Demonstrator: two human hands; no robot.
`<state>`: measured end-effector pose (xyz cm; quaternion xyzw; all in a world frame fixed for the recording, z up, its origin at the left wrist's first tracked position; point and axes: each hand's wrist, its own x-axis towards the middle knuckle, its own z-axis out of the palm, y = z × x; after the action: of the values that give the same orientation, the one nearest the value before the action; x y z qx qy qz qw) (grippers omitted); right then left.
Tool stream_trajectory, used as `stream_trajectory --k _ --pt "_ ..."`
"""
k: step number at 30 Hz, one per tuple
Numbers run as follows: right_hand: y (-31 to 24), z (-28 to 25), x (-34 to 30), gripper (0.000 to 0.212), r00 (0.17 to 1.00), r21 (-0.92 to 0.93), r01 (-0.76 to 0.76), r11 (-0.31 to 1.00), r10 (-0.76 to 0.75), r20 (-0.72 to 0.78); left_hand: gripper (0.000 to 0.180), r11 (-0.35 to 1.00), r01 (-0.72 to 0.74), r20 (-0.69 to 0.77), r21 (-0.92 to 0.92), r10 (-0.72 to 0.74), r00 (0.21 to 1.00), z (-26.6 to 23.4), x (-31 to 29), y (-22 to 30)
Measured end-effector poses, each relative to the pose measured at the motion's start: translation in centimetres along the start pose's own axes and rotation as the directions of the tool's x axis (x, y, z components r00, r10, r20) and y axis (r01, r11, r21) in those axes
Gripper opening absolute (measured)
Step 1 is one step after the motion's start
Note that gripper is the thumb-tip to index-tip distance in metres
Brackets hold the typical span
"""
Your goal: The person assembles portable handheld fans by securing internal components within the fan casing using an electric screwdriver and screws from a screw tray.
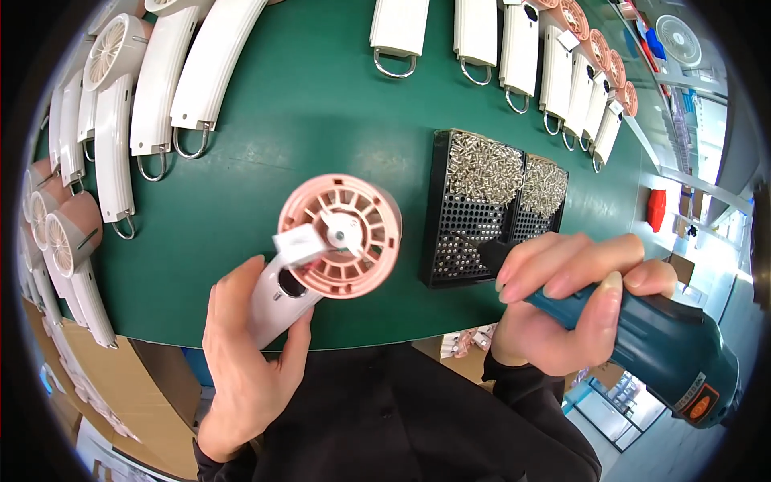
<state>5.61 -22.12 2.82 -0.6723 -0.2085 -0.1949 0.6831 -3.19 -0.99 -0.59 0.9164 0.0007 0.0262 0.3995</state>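
Observation:
My left hand point(253, 353) is closed around the white handle of a small handheld fan point(277, 309). Its round pink head point(377, 249) points up, with slots around a pale hub, and a small white tag or piece covers part of its left side. A dark green electric screwdriver point(666, 345) lies in the grip of my right hand point(570, 297). The screwdriver's dark nose reaches over the near right part of a black screw tray point(438, 233); its tip is hard to make out. Loose silvery screws point(484, 167) heap at the tray's far end, and some sit in its holes.
White fan bodies with metal loops point(399, 32) line the far edge of the green table point(321, 104). More fans point(108, 153) crowd the left side, some with pink heads. A cardboard box point(152, 377) stands below the table's left edge. A red object point(657, 210) lies at the right.

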Motion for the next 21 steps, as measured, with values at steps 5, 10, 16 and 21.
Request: stream_trajectory --k 5,10,16,21 --pt "0.0 1.0 -0.5 0.025 0.999 -0.07 0.047 0.996 -0.046 0.021 0.059 0.979 -0.09 0.126 0.184 0.067 0.99 -0.5 0.4 0.3" --pt "-1.9 -0.1 0.3 0.023 1.0 0.052 -0.014 0.999 0.014 0.007 0.065 0.92 -0.253 0.175 0.3 0.207 0.962 -0.5 0.5 0.2" --pt "-3.9 2.6 1.3 0.026 0.991 0.194 0.123 0.973 -0.111 -0.069 0.068 0.899 -0.325 0.212 0.294 0.271 0.939 -0.4 0.6 0.1" --pt "-3.6 4.6 0.7 0.026 0.989 0.197 0.137 0.971 -0.146 0.031 0.067 0.895 -0.326 0.211 0.304 0.271 0.939 -0.4 0.4 -0.5"
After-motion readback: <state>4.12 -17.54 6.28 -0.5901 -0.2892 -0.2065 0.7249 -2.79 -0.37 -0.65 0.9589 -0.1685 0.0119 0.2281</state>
